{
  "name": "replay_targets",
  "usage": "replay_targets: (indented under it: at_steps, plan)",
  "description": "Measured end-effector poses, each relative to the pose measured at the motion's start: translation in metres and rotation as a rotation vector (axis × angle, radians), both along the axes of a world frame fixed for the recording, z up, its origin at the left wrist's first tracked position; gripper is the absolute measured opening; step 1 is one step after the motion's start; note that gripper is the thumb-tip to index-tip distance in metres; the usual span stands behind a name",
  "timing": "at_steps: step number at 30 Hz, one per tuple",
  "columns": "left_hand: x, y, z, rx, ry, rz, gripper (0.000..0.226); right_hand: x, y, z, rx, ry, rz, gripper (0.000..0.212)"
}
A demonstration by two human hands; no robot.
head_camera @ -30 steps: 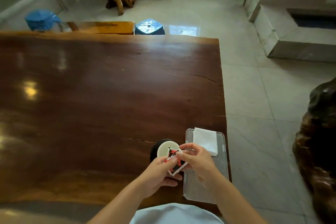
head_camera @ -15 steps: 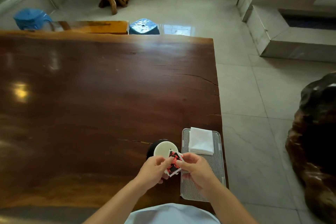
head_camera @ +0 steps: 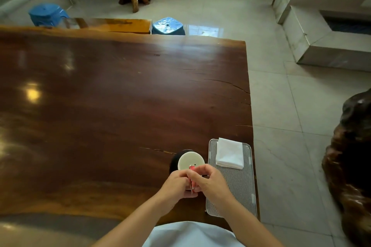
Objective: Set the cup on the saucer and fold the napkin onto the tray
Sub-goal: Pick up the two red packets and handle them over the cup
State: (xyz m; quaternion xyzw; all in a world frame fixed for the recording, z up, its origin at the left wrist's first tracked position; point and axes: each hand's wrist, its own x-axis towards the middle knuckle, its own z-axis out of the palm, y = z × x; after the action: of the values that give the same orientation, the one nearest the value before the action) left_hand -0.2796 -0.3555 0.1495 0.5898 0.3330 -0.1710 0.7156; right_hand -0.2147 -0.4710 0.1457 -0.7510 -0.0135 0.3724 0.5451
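A white cup (head_camera: 189, 161) stands on a dark saucer (head_camera: 173, 161) near the table's front right corner. Right of it lies a striped grey tray (head_camera: 239, 190) with a folded white napkin (head_camera: 230, 153) on its far end. My left hand (head_camera: 176, 185) and my right hand (head_camera: 208, 181) meet just in front of the cup. Both pinch a small red, black and white packet (head_camera: 192, 168), now seen almost edge-on above the cup's near rim. My fingers hide most of the packet and the near part of the saucer.
The dark glossy wooden table (head_camera: 112, 106) ends just right of the tray, with tiled floor (head_camera: 281, 118) beyond. Two blue stools (head_camera: 168, 26) and a wooden bench (head_camera: 112, 25) stand behind the far edge. A dark carved wood piece (head_camera: 351, 162) is at the right.
The packet has turned from face-up to nearly edge-on between my fingers, and both hands have closed together nearer the cup. Cup, saucer, tray and napkin have not moved.
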Motion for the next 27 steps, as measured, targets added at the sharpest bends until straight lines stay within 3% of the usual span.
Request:
replay_targets:
  at_steps: [3,5,7,12,17,21,27]
  plan:
    - [-0.009,0.007,0.0,-0.258,-0.003,0.021,0.044,-0.002,-0.001,-0.004,0.001,0.049,0.03,0.013]
    - [-0.014,0.009,-0.002,-0.325,-0.017,0.009,0.032,-0.001,-0.005,-0.006,-0.043,0.003,0.099,0.012]
    - [-0.017,0.008,-0.004,-0.314,-0.006,0.003,0.024,0.0,-0.008,-0.007,-0.063,0.008,0.13,0.006]
    - [-0.019,0.004,-0.007,-0.242,-0.005,-0.063,0.042,-0.003,-0.016,-0.005,-0.104,0.034,0.066,0.023]
    - [-0.019,0.004,-0.008,-0.159,0.039,0.014,0.053,-0.004,-0.026,-0.006,-0.114,0.069,0.031,0.028]
    - [-0.02,0.003,-0.012,-0.215,0.038,0.022,0.04,-0.001,-0.03,-0.007,-0.115,0.132,0.023,0.036]
    - [-0.018,0.001,-0.019,-0.093,0.065,0.0,0.042,-0.005,-0.035,-0.012,-0.082,0.156,0.028,0.022]
